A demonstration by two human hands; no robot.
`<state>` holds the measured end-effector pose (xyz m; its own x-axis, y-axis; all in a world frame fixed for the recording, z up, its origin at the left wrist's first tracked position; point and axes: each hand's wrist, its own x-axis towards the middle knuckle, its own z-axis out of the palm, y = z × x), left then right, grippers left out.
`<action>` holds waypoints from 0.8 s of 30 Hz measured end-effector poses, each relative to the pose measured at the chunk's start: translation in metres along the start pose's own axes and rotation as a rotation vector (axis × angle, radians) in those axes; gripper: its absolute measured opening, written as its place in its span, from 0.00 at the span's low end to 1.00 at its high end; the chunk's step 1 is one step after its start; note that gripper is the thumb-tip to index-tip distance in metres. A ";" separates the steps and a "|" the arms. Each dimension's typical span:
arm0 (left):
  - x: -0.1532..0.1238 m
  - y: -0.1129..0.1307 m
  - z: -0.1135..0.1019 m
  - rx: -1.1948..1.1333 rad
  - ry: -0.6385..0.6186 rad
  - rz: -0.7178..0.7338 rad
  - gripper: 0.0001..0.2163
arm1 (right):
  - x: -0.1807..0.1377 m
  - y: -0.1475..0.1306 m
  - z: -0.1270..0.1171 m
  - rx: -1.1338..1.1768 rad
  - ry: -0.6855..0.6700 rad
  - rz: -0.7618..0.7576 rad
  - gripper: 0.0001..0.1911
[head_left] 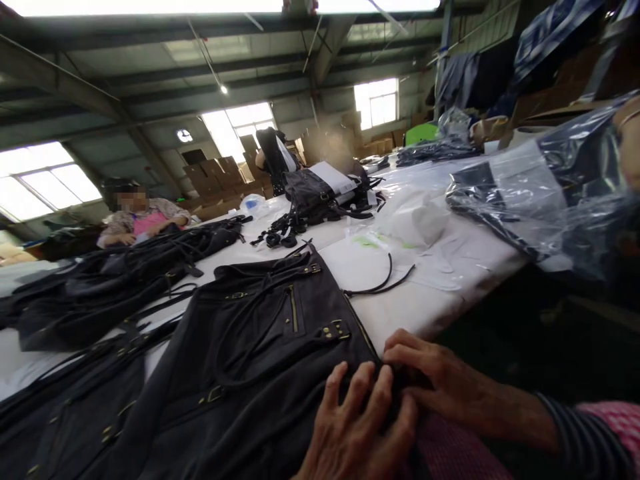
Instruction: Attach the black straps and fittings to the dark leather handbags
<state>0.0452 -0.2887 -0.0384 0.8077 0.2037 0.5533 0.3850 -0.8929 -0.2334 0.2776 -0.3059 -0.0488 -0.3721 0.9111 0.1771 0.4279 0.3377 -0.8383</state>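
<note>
A black garment (270, 333) with brass buckles, long cord-like straps and a short brass zipper lies spread in front of me. My left hand (357, 427) rests on its near right part, fingers apart and lightly bent, the palm down. Beside it, my right hand (440, 380) is curled at the garment's right edge, just below a long edge zipper (363, 327). Its thumb and fingers close around dark cloth there, though the fingertips are partly in shadow. Two thin black cords (385, 287) stick out from the garment onto the white table (350, 267).
More black strapped pieces (115, 280) cover the table's left side. Farther back lie a dark pile (320, 193) with white paper on it and coiled black straps (277, 237). Clear plastic-wrapped goods (550, 187) overhang the right edge. A person (145, 220) sits across, at left.
</note>
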 end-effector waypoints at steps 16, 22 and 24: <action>0.004 -0.028 -0.006 -0.698 0.346 -0.390 0.06 | 0.054 -0.027 -0.018 -0.444 -0.003 -0.090 0.07; 0.017 -0.055 -0.040 -0.715 0.496 -0.643 0.06 | 0.115 -0.018 -0.027 -0.332 0.181 -0.176 0.06; 0.018 -0.065 -0.048 -0.669 0.574 -0.703 0.06 | 0.131 -0.011 -0.032 -0.235 0.207 -0.138 0.06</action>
<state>0.0133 -0.2460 0.0259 0.1148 0.6855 0.7190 0.2180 -0.7235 0.6550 0.2504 -0.1824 0.0004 -0.2746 0.8737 0.4014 0.5722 0.4840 -0.6620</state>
